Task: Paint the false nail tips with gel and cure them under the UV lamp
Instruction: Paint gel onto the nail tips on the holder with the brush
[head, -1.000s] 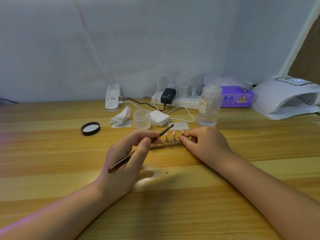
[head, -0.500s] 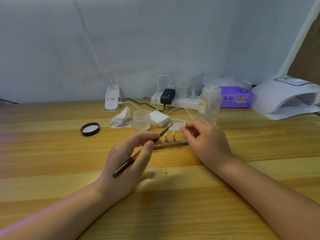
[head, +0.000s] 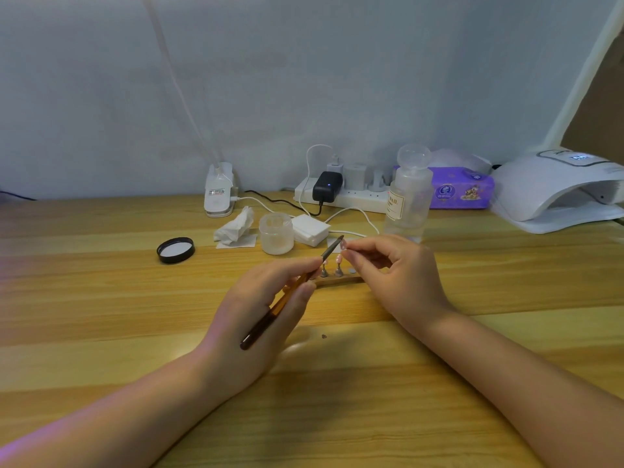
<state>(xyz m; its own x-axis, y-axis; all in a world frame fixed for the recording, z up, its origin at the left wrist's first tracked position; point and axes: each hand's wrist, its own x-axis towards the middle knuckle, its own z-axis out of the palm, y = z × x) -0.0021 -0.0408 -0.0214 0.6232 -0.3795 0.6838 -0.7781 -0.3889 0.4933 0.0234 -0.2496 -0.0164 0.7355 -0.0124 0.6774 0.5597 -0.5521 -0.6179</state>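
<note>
The right hand (head: 398, 275) pinches one nail tip (head: 343, 244) on its little post between thumb and forefinger; half a second ago it was just plucking that tip off the right end of the holder (head: 337, 280), and a second ago it rested there with the tip still seated. Now the tip hangs above the holder, at the bristles of the brush (head: 293, 292), which the left hand (head: 256, 319) grips like a pen, its stance little altered. I judge the painting of this tip is about to begin (curing comes later). Two tips (head: 331, 263) remain standing on the holder, just behind the left fingertips.

The holder lies on a pale wooden table (head: 101, 298). Behind it stand an open frosted jar (head: 276, 233), a pad stack (head: 310, 229) and a clear bottle (head: 409, 197); to the jar's left lie a crumpled tissue (head: 235, 228) and a black lid (head: 176, 250). Further back from the holder runs a power strip (head: 347, 195), with a purple tissue pack (head: 462, 189) to its right. The UV lamp (head: 557, 190) sits far right of the holder, its display lit, against a plain grey wall (head: 304, 79)
</note>
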